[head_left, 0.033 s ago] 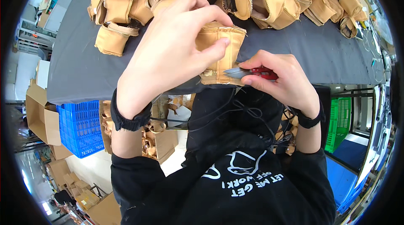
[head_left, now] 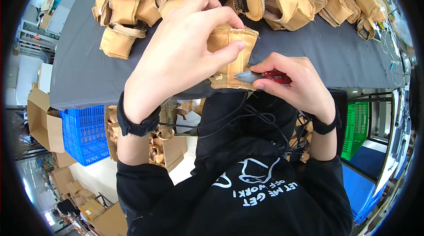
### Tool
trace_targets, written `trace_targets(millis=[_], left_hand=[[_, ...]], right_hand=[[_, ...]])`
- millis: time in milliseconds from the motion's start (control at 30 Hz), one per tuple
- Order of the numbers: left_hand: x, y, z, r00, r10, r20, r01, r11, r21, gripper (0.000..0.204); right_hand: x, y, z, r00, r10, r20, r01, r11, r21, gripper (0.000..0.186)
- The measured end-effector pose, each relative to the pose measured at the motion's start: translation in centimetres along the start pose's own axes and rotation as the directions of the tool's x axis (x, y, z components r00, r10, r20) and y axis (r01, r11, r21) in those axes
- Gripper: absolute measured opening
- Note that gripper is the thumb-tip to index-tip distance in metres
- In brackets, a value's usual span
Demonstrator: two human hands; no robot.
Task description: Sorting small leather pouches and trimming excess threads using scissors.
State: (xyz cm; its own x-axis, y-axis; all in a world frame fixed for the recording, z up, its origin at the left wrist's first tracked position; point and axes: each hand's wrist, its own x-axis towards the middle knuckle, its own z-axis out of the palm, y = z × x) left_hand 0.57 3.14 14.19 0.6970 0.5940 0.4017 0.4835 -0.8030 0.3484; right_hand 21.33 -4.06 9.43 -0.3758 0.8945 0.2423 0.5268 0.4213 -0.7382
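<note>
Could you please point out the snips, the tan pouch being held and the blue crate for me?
Snips (head_left: 255,76): head view, on the metal blades near the red handle.
Tan pouch (head_left: 235,64): head view, on its fabric side.
Blue crate (head_left: 86,136): head view, on its slatted side.

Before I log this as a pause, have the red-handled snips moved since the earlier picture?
No, not visibly: the red-handled snips in the right hand show no clear shift either way against the dark table.
</note>
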Motion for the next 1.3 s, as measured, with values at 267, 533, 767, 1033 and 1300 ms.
trace_targets(millis=[267, 533, 767, 1033, 1300], left_hand=[[0.2, 0.1, 1.0, 0.994, -0.094, 0.048, 0.101, 0.979, -0.177, 0.018], [-0.4, -0.8, 2.9, 0.940, 0.038, -0.340, -0.057, 0.997, -0.046, 0.010], [-1.1, -0.6, 3.0, 0.936, -0.058, -0.347, -0.032, 0.968, -0.248, 0.014], [-2.8, 1.0, 1.7, 0.850, -0.163, -0.501, 0.210, 0.977, 0.039, 0.026], [-6.6, 1.3, 2.9, 0.561, -0.506, -0.655, 0.384, 0.860, -0.336, 0.023]], right_hand=[[-1.2, 0.8, -1.1, 0.993, 0.117, -0.011, -0.108, 0.944, 0.310, 0.023], [-0.4, 0.7, -0.2, 0.962, 0.175, -0.211, -0.096, 0.937, 0.336, 0.024], [-0.2, 0.5, 0.3, 0.948, 0.063, -0.313, 0.004, 0.978, 0.208, 0.027], [2.5, -1.8, 1.2, 0.957, 0.167, -0.239, -0.134, 0.980, 0.148, 0.039], [3.0, -1.1, 4.4, 0.943, 0.021, -0.331, 0.042, 0.982, 0.183, 0.020]])
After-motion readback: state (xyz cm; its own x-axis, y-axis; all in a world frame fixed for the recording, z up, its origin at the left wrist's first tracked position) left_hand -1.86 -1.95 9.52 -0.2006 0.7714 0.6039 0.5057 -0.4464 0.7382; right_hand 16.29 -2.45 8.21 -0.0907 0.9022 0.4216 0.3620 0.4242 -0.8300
